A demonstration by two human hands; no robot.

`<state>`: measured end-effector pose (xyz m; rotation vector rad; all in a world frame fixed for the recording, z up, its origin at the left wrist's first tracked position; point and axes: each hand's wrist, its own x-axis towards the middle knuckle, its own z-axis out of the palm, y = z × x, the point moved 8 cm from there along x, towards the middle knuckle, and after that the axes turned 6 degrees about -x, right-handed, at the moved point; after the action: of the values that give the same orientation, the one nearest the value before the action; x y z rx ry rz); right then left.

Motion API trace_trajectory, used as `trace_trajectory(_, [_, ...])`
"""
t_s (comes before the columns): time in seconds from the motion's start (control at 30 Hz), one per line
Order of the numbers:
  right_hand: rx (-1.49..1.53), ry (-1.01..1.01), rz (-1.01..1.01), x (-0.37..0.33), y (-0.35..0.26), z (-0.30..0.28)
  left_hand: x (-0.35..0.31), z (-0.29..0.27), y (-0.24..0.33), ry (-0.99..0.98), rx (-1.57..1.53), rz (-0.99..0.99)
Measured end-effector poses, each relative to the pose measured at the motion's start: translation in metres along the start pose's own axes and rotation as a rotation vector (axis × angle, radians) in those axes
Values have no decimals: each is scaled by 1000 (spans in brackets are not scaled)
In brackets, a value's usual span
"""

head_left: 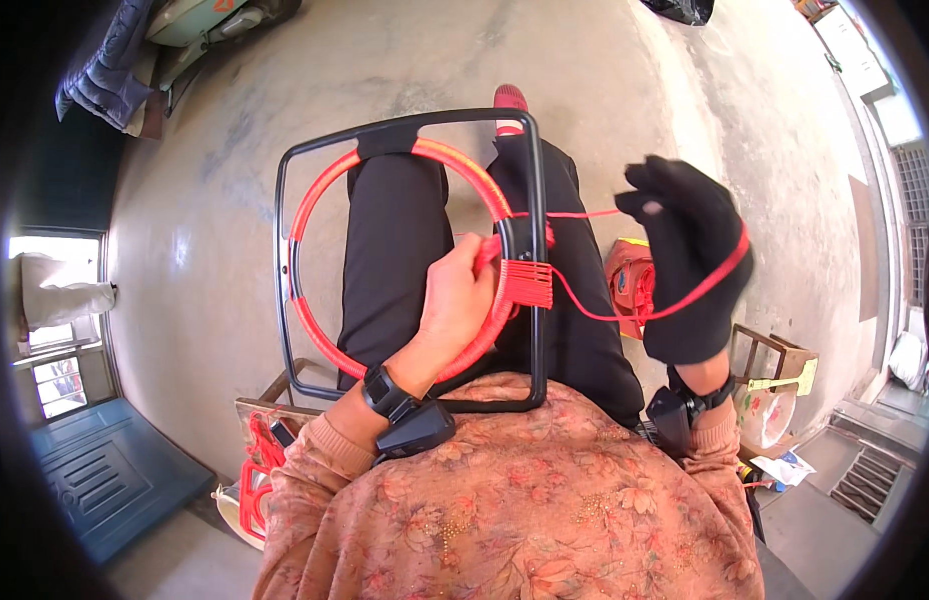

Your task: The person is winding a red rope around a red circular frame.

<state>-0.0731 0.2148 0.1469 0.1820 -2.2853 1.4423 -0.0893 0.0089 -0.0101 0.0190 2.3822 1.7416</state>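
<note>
A black metal frame (282, 250) lies across the seated person's lap at the centre of the frame, its long axis running from the belly at lower centre up toward the knees. Inside it sits a ring (315, 195) wrapped in red cord, tied to the frame's right bar by a band of red windings (528, 283).

The bare left hand (457, 300) rests at the ring's right side, fingers curled around the wrapped ring beside the windings. The black-gloved right hand (692, 262) is raised at centre right, well clear of the frame, fingers bunched together on the red cord (585, 213), which runs taut from the bar and loops around the glove.

Bare concrete floor (235, 150) opens above and left. A red cord spool (630, 285) sits just right of the thigh, a small wooden stand (775, 350) farther right, and another red-wound piece (253, 480) lies at lower left.
</note>
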Motion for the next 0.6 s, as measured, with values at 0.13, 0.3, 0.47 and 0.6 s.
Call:
trace_trajectory(0.13, [245,-122,337,9,50,31,-6,-15,-11,135,-703,-80])
trace_trajectory(0.3, [-182,-275,-134,-8,16,75,-26,-45,31,268,-570,168])
trace_trajectory(0.47, [192,-307,-59,-22,8,109,-31,-33,75,176,41,547])
trace_trajectory(0.6, [483,-123,307,-11,43,76,-32,-53,56,366,-331,397])
